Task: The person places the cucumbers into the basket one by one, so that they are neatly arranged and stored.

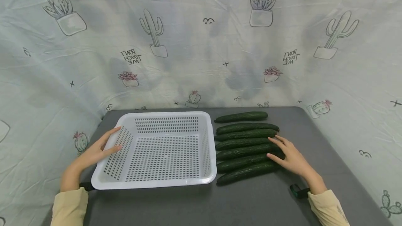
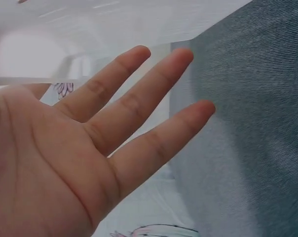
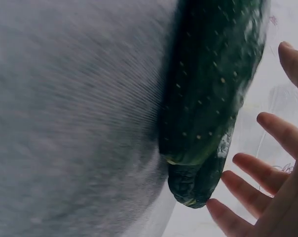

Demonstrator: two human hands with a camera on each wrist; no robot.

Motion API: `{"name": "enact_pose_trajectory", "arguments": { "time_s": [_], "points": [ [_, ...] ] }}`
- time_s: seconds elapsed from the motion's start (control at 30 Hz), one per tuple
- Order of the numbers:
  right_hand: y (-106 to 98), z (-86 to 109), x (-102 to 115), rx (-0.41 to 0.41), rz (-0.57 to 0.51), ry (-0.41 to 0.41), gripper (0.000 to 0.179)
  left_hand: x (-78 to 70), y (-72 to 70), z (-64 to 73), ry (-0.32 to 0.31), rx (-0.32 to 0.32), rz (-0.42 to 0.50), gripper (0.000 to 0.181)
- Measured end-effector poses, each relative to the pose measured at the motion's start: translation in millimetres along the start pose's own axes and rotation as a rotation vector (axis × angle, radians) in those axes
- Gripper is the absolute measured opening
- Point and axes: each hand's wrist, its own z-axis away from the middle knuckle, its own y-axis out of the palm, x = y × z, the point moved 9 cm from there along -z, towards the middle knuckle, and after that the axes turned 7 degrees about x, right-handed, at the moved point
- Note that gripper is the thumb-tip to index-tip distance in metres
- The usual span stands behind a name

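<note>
By the left edge of the table [image 1: 150, 209], we see the left hand [image 1: 91, 156] spread around the basket [image 1: 157, 184] rim, partly hidden beneath, the right hand [image 1: 292, 159] spread over cucumbers [image 1: 245, 153] toward the right edge, contact unclear.

White basket [image 1: 154, 184], pale-flecked dark green cucumbers [image 1: 245, 152], grey tabletop [image 1: 251, 205], whitish cactus-printed backdrop [image 1: 188, 44], cream sleeves [image 1: 70, 205]

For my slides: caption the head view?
Left hand at a white perforated plastic basket; right hand over seven long green cucumbers on a grey tabletop.
</note>
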Motion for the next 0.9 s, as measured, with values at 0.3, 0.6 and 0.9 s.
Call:
{"name": "enact_pose_trajectory", "arguments": {
  "time_s": [0.3,0.6,0.9],
  "points": [
    [4,12.0,13,-0.078,-0.008,-0.098,0.053,0.4,-0.7,3.6,-0.001,-0.027,0.051,0.078],
    [10,17.4,26,-0.083,-0.026,-0.183,0.039,1.8,1.6,3.1,-0.002,-0.010,0.078,0.074],
    [24,18.4,31,-0.028,-0.064,-0.178,0.034,3.5,7.7,-1.3,0.030,-0.003,0.120,0.074]
  ]
}}
